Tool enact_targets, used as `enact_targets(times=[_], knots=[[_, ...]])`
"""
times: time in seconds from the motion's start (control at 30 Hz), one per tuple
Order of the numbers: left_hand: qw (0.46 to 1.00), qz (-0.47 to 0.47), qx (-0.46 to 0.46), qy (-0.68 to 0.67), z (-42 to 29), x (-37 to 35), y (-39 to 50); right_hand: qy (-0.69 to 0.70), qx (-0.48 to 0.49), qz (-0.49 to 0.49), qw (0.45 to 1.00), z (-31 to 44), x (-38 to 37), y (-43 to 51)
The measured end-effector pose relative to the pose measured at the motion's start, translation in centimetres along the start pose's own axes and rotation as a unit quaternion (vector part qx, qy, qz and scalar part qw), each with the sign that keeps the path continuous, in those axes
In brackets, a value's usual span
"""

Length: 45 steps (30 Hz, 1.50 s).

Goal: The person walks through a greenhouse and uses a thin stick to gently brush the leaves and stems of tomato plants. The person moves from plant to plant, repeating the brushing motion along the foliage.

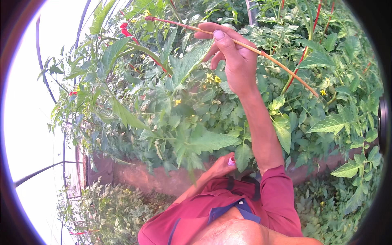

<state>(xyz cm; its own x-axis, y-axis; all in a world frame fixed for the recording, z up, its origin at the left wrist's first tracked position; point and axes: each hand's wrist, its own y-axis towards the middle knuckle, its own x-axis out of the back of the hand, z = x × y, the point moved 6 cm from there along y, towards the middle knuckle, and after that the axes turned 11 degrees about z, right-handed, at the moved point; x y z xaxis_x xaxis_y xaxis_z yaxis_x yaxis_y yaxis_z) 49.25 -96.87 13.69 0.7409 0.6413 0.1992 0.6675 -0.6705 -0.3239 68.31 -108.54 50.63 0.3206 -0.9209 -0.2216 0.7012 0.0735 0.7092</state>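
Note:
My right hand (234,55) is raised among tomato plants, with a thin tan stick (277,62) pinched between thumb and fingers. The stick slants from upper left to lower right, and its upper left end is wrapped in something dark red (150,18). Yellow flowers (213,78) show just below the hand. Low down, near my waist, my left hand (225,164) is closed around a small pink and white object (231,160); leaves partly cover the hand, and what the object is cannot be told.
Tomato stems with red ties (159,64) stand left and right of the raised hand. A grey post (251,12) rises behind. Dark curved frame bars (39,52) and bright light lie at the left. A brown soil path (147,177) runs between plant rows.

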Motion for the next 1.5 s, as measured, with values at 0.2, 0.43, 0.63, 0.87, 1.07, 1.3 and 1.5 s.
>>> enact_targets(times=[0.2, 0.43, 0.63, 0.87, 1.07, 1.3, 1.5], knots=[[0.999, -0.021, -0.031, 0.02, 0.7, 0.7, 0.2, -0.001, 0.007, 0.029, 1.0, 0.4, -0.4, -1.1], [0.999, -0.003, 0.013, 0.041, -1.6, 1.9, -0.7, -0.033, 0.025, 0.015, 0.999, -0.2, -1.6, 0.0], [0.998, 0.002, 0.058, 0.019, -1.7, 2.1, -1.2, 0.004, 0.034, -0.021, 0.999, 0.5, 0.0, -1.4], [1.0, -0.014, 0.013, 0.006, -0.1, 1.5, -0.3, 0.129, -0.05, -0.029, 0.99, -2.2, 0.4, 1.9], [1.0, -0.006, 0.004, -0.014, 1.9, 1.2, 0.6, 0.065, 0.001, 0.012, 0.998, -1.7, -0.7, 3.4], [0.998, 0.034, -0.048, -0.03, 0.9, 1.1, 1.6, 0.089, 0.007, -0.043, 0.995, 0.0, 1.9, 0.8], [0.994, 0.1, -0.043, -0.034, 0.4, 0.7, 3.1, -0.029, 0.049, -0.149, 0.987, 4.2, 4.3, -4.8]])
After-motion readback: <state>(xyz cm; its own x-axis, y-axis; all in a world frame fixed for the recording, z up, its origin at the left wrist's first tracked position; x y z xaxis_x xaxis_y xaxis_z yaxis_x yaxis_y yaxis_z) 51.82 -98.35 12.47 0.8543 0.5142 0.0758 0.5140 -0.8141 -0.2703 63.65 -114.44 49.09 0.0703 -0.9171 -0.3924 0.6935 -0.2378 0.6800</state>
